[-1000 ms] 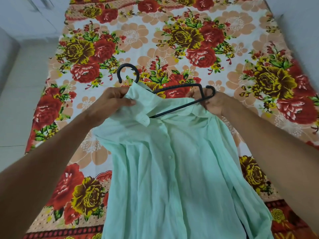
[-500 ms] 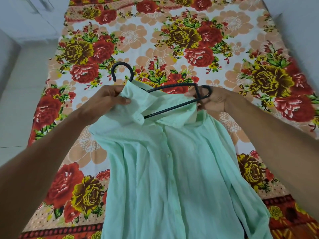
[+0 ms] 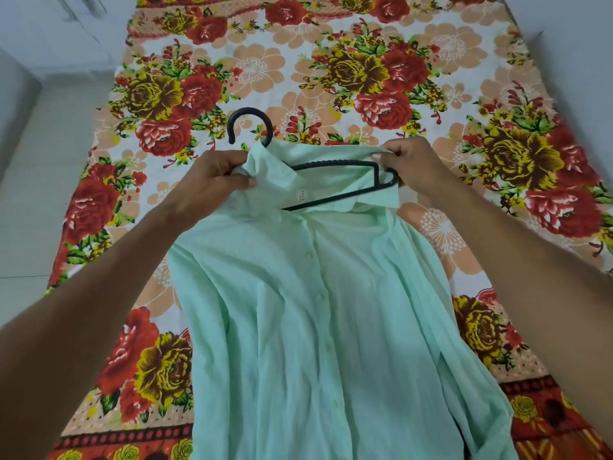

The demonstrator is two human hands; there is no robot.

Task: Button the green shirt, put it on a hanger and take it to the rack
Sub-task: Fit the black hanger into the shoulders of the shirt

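Observation:
A pale green shirt (image 3: pixel 298 320) hangs in front of me above the bed, its front buttoned down the middle. A black hanger (image 3: pixel 335 185) sits inside the open neck, its hook (image 3: pixel 250 124) sticking up past the collar. My left hand (image 3: pixel 215 180) grips the left side of the collar. My right hand (image 3: pixel 411 161) pinches the right edge of the collar beside the hanger's right end, and the cloth stretches between the hands. The hanger's left arm is hidden under the fabric.
A bed with a floral sheet (image 3: pixel 365 78) of red and yellow roses lies below the shirt. Pale floor tiles (image 3: pixel 49 194) run along the left of the bed. A white wall (image 3: pixel 570 44) borders the bed on the right.
My right hand let go of the hanger's end and took the collar's right edge, pulling it up over the hanger. The collar now spreads wide between both hands.

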